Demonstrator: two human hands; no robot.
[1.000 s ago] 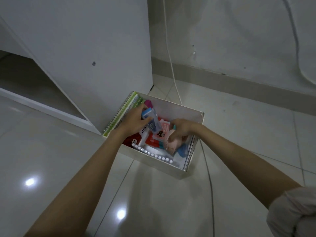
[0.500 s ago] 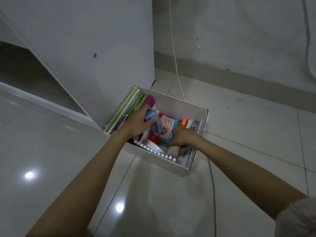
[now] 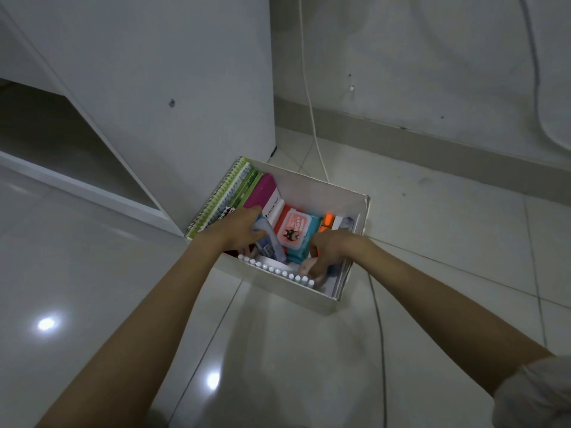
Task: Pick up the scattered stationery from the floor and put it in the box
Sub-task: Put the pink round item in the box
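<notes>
Head view: both hands are down in the box [image 3: 312, 290]; the left hand [image 3: 236, 231] grips a blue item [image 3: 268, 239], and the right hand [image 3: 329, 251] curls round a pink item [image 3: 306, 267]. The box looks crowded, so pushing either item in could catch on the notebooks [image 3: 225, 196] or tip something over the rim.

Glossy tiled floor [image 3: 92, 273], white cabinet [image 3: 154, 72], grey wall [image 3: 432, 57].
</notes>
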